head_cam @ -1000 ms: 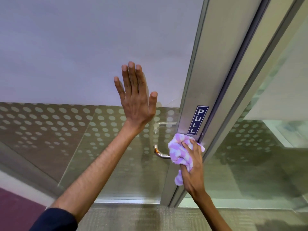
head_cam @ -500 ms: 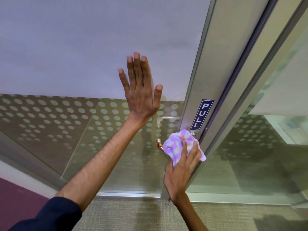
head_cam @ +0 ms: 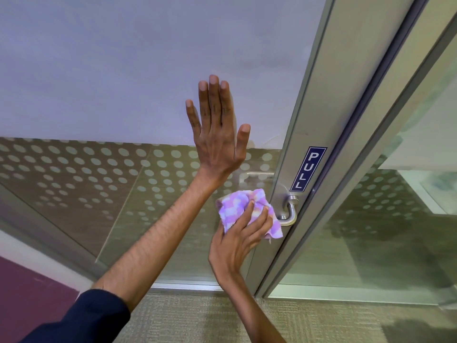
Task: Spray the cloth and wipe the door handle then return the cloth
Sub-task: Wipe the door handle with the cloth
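A silver lever door handle sticks out of the metal door frame, just below a blue PULL sticker. My right hand presses a purple, white and pink checked cloth around the free left end of the handle, which the cloth hides. The handle's bend and round base show to the right of the cloth. My left hand lies flat on the door glass, fingers spread and pointing up, above and left of the cloth.
The glass door has a frosted upper part and a band of dots lower down. A second glass panel stands to the right of the frame. Grey carpet covers the floor below, with a maroon patch at the left.
My right hand has slid the cloth leftward along the handle, from the frame end to the free end, uncovering the bend and base. My left hand stays flat on the glass.
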Demonstrator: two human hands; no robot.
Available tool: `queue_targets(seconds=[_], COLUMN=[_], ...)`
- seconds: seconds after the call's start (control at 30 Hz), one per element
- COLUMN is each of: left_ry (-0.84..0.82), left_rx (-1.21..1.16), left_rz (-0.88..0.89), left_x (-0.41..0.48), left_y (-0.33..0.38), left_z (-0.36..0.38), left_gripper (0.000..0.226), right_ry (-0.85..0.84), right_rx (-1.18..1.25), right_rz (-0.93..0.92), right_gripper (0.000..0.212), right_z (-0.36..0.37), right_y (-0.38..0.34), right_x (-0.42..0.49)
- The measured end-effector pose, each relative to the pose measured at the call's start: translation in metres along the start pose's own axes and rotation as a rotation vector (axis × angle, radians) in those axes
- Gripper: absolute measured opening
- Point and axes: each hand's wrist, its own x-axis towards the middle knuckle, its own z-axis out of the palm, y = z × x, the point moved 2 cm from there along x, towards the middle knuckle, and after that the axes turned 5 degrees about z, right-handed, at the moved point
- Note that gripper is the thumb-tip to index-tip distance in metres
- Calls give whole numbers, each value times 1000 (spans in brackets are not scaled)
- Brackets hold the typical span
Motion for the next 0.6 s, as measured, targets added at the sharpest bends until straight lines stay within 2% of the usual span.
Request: queue_targets(seconds=[0.13,0.2,0.27,0.43,0.6], left_ry=[4,8,7,14,14], left_rx=[-9,-3,5,18,14], left_rz=[-5,3,13,13,6], left_x=[-1,-1,0,1,0], left_y=[-1,0,0,1,0], left_z=[0,0,0,-1,-3], left_gripper=[68,69,69,68,68], right_ry=[-9,-36,-95,-158,-279], right_rx=[-24,-58,-122,-252,-316], right_rz=[-93,-155,-248,-525,-692], right_gripper=[74,76,81,63,65], right_z=[-1,-4,-7,-23,-32], right_y=[4,9,18,40,56], right_x=[1,3,4,19,31])
